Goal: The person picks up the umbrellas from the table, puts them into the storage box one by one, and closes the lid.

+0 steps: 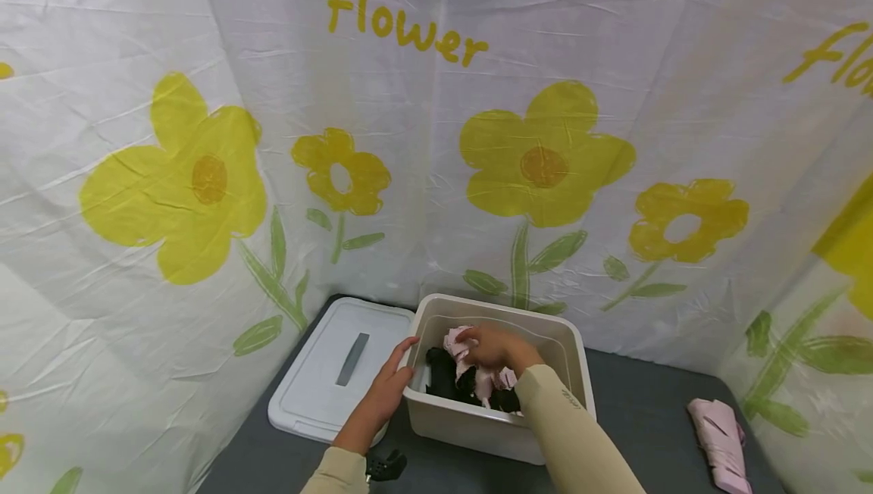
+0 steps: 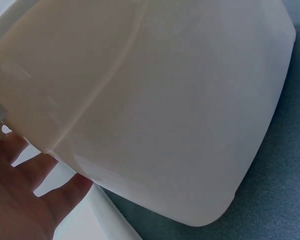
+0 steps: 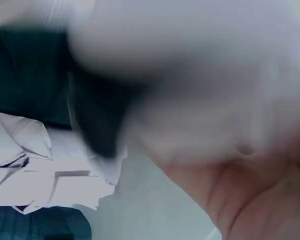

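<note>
A pale storage bin [image 1: 470, 429] stands on the dark table, holding pink and black folded cloth bundles that look like compact umbrellas. My right hand [image 1: 494, 346] reaches down into it and grips a pink bundle [image 1: 458, 342] near the back left. In the right wrist view, a blurred pale and dark shape covers most of the right palm [image 3: 255, 192]. A black bundle [image 1: 442, 374] lies beside the pink one. Against the bin's left end rests my left hand [image 1: 385, 388], fingers extended along the side; their tips are partly hidden in the left wrist view.
Left of the bin lies its white lid [image 1: 314, 380] with a grey handle. A pink folded bundle [image 1: 719, 441], like a compact umbrella, lies at the table's right end. Behind the table [image 1: 641, 395] hangs a white curtain [image 1: 423, 100] with yellow flowers.
</note>
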Available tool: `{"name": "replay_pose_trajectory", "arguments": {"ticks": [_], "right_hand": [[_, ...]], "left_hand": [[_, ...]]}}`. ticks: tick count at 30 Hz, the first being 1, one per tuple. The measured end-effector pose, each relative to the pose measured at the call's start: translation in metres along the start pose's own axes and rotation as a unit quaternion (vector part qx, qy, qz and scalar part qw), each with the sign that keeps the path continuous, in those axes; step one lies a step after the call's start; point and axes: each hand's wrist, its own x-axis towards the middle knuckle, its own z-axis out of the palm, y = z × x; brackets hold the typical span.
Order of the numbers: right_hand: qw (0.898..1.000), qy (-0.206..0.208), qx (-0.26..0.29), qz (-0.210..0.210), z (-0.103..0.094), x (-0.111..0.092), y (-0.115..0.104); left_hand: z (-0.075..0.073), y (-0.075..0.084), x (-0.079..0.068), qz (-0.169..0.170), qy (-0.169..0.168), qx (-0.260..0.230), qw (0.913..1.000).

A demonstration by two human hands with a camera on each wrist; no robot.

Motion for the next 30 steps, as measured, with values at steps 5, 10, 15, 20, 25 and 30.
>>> {"name": "replay_pose_trajectory", "arguments": {"ticks": [5, 10, 15, 20, 25, 30], "right_hand": [[0.991, 0.0, 0.123, 0.046, -0.003, -0.005, 0.003], [0.992, -0.004, 0.121, 0.042, -0.013, -0.014, -0.001], [0.992, -0.019, 0.119, 0.037, -0.019, -0.024, -0.005], [0.993, -0.038, 0.109, 0.025, -0.022, -0.033, -0.002], [0.994, -0.026, 0.105, 0.028, -0.022, -0.039, 0.004], [0.997, -0.009, 0.08, 0.022, -0.024, -0.045, 0.009]], "left_hand": [[0.002, 0.004, 0.0, 0.003, -0.001, 0.007, 1.0], [0.002, 0.005, 0.0, 0.001, 0.005, 0.014, 0.9999], [0.002, 0.003, 0.001, -0.008, 0.011, 0.007, 0.9999], [0.002, 0.003, -0.001, -0.01, 0.013, 0.002, 0.9999], [0.002, 0.005, -0.002, -0.01, 0.005, 0.004, 0.9999], [0.001, 0.005, -0.002, -0.008, 0.005, 0.009, 0.9999]]}}
